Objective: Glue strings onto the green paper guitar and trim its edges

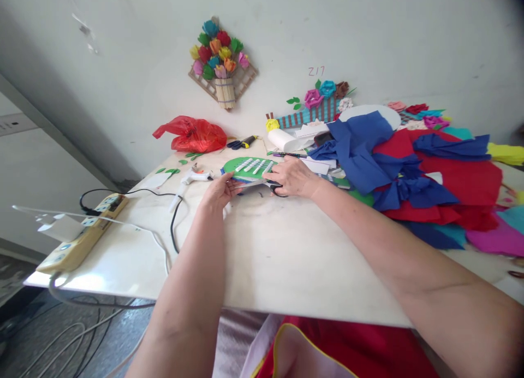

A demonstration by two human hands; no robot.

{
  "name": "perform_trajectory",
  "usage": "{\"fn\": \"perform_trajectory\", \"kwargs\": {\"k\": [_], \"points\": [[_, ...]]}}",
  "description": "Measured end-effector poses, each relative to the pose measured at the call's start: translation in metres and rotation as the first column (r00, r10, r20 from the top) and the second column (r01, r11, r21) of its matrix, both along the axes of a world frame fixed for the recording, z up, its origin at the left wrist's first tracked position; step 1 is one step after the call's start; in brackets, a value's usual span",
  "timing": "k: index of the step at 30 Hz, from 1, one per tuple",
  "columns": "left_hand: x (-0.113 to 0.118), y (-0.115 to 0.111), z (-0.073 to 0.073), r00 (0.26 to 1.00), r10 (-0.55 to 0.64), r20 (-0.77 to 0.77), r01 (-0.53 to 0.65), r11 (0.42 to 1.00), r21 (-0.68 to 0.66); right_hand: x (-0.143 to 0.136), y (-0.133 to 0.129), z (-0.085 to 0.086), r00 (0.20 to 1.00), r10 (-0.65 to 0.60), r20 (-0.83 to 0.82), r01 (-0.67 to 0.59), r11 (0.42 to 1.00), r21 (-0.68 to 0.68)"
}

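A flat green oval piece (pixel 241 164) with a blue edge is held above the middle of the table. Several white strips (pixel 254 166) lie slantwise across its top. My left hand (pixel 223 190) grips the near left edge, thumb on top and fingers partly hidden underneath. At the right end, my right hand (pixel 292 176) has its fingers bent over the piece and the end of a strip. Just below those fingers is a pair of scissors (pixel 279 192) with dark handles, blades pointing left; whether the right hand touches them I cannot tell.
Left of my hands lies a white glue gun (pixel 195 177) with its black cord. A power strip (pixel 88 230) sits at the left table edge. Behind are a red plastic bag (pixel 196 135) and pliers (pixel 243 142). Blue cloth-like sheets (pixel 362 143) pile up at the right.
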State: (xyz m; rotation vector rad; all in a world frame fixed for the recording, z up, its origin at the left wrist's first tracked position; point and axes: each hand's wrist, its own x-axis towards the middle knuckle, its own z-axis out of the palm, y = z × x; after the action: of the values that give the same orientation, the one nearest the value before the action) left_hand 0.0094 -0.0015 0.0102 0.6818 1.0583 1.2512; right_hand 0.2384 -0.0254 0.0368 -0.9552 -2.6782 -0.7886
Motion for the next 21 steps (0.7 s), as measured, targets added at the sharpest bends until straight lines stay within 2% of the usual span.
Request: {"fn": "perform_trajectory", "kwargs": {"k": [9,21], "points": [[0.003,-0.002,0.002,1.0,0.013,-0.002,-0.013,1.0,0.007,0.002,0.003,-0.002,0.999,0.037,0.019,-0.038,0.998,0.052],[0.007,-0.006,0.01,0.998,0.054,0.015,-0.053,0.997,-0.046,0.002,0.006,-0.004,1.0,-0.005,0.019,0.004,1.0,0.031]]}}
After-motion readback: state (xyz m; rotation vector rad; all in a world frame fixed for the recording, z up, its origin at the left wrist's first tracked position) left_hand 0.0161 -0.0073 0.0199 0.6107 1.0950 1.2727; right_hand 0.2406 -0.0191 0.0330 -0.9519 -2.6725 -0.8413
